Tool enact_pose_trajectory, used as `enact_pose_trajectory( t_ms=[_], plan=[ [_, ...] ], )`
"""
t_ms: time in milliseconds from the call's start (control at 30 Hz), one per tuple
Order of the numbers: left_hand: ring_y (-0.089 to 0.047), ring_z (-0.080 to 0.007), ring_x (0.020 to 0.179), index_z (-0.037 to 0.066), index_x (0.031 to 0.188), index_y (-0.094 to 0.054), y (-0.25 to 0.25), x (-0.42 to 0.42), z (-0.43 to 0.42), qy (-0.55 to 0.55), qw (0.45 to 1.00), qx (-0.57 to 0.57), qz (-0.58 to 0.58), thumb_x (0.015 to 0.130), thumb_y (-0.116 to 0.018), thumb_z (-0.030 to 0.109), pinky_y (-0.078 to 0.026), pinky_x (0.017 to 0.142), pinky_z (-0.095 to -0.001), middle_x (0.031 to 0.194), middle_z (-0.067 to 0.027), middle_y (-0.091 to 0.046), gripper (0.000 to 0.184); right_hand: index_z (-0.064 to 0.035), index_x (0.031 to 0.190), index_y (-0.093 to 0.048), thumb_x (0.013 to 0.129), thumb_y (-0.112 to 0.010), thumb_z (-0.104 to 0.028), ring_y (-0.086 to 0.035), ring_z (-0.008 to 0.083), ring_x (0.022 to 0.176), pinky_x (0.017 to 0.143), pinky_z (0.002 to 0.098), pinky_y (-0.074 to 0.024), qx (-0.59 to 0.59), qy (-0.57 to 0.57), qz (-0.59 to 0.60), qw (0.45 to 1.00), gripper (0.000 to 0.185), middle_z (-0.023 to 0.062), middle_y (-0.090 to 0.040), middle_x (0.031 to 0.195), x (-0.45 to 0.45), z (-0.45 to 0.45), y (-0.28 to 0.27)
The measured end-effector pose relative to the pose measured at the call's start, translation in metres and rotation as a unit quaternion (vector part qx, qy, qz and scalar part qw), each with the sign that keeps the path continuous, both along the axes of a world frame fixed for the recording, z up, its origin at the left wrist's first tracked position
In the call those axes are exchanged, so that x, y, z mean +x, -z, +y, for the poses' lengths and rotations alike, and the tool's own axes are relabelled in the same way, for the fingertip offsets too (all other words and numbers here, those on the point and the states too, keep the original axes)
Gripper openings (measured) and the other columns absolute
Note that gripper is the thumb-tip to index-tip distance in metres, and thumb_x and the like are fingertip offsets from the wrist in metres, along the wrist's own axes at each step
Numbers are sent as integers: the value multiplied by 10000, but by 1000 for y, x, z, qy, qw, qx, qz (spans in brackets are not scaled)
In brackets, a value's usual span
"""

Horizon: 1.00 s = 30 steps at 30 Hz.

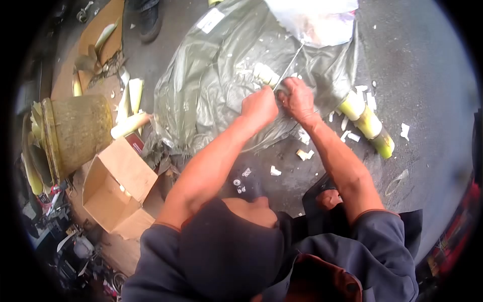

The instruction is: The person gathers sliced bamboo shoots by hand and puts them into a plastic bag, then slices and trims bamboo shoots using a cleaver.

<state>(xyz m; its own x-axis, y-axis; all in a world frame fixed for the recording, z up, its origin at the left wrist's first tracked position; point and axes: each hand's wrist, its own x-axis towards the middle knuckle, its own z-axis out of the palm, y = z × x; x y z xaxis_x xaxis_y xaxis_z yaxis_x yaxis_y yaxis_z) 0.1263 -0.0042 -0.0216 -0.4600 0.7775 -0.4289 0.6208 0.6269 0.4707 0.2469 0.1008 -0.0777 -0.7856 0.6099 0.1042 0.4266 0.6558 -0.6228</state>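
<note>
My left hand is closed in a fist. A long, thin, pale, straight piece, likely a knife blade, runs from its thumb side up toward the white bag; the handle is hidden. Close beside it, my right hand has its fingers curled downward, and what they hold is hidden. Just beyond both hands lies a pale, ringed, cut stalk piece, like bamboo shoot. Beneath them spreads a grey-green plastic sheet. A longer green-and-white stalk rests at the sheet's right edge.
A white plastic bag sits at the sheet's far end. To the left are a tipped yellowish bucket with leafy stalks, an opened cardboard box and loose stalks. White scraps dot the ground. Another person's shoe shows at the top.
</note>
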Motion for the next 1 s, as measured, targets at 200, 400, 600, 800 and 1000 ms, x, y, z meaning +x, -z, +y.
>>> enact_pose_trajectory(
  t_ms=[200, 400, 600, 800, 1000],
  plan=[
    [-682, -468, 806, -32, 1074, -564, -7, 5, -31, 13, 999, 27, 15, 904, -542, 115, -523, 738, -558, 833, -273, -695, 226, -71, 1032, -651, 780, -760, -138, -586, 339, 978, 844, 435, -501, -19, 99, 31, 994, 283, 115, -618, 1021, 29, -10, 13],
    [-680, -474, 775, -49, 1051, -559, -24, 24, -45, 53, 997, -46, -15, 904, -552, 106, -521, 732, -567, 796, -294, -684, 213, -71, 1007, -656, 778, -752, -128, -583, 336, 966, 836, 430, -502, -21, 98, 25, 995, 255, 102, -620, 1008, 25, -14, 13],
    [-695, -461, 778, -62, 992, -567, -5, 23, -27, 47, 999, -15, -13, 851, -561, 64, -538, 710, -557, 788, -289, -685, 190, -74, 988, -656, 776, -749, -131, -588, 332, 963, 822, 428, -510, -28, 77, 3, 997, 238, 93, -622, 990, 22, -15, 14],
    [-702, -453, 828, -69, 982, -594, -6, 19, -14, 48, 999, -9, -11, 837, -565, 59, -546, 744, -542, 844, -283, -698, 195, -69, 1015, -653, 778, -736, -117, -592, 337, 980, 849, 439, -513, -32, 46, -6, 998, 256, 104, -627, 997, 26, -11, 5],
    [-706, -433, 894, -48, 997, -628, -11, 18, -11, 45, 998, -32, -12, 864, -566, 96, -546, 795, -519, 918, -273, -712, 206, -59, 1062, -641, 781, -711, -98, -586, 358, 993, 865, 456, -508, -32, 36, -26, 998, 292, 125, -616, 1015, 24, -9, 1]
  ],
)
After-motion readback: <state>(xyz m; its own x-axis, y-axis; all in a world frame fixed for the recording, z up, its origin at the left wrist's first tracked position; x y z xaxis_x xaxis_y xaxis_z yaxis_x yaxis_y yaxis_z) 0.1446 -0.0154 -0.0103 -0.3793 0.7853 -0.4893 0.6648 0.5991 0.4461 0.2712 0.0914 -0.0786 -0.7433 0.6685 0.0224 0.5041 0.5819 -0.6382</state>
